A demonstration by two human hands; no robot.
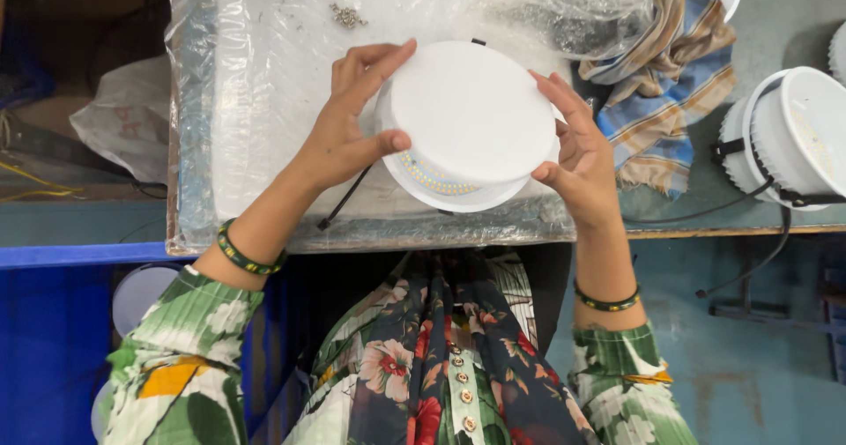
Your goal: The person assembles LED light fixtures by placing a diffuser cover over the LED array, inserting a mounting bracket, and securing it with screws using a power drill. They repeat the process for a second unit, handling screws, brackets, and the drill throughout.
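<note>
My left hand [339,141] and right hand [577,159] are gripping the white diffuser disc [471,110] | seating it on the round lamp housing [441,188] | near edge gaping, LEDs showing | 1 finished lamp [793,137] right of housing.

Premises: a small assembly workshop for light fittings. Evidence: a bench [758,22] with a worn grey-green top, part of it laid with a board wrapped in clear plastic sheet [264,101]. Loose screws [348,15] lie on the sheet. Finished round white lamps [793,137] with black leads stand at one side, a checked cloth [670,84] beside them. A blue crate [53,339] sits below the bench edge.
</note>
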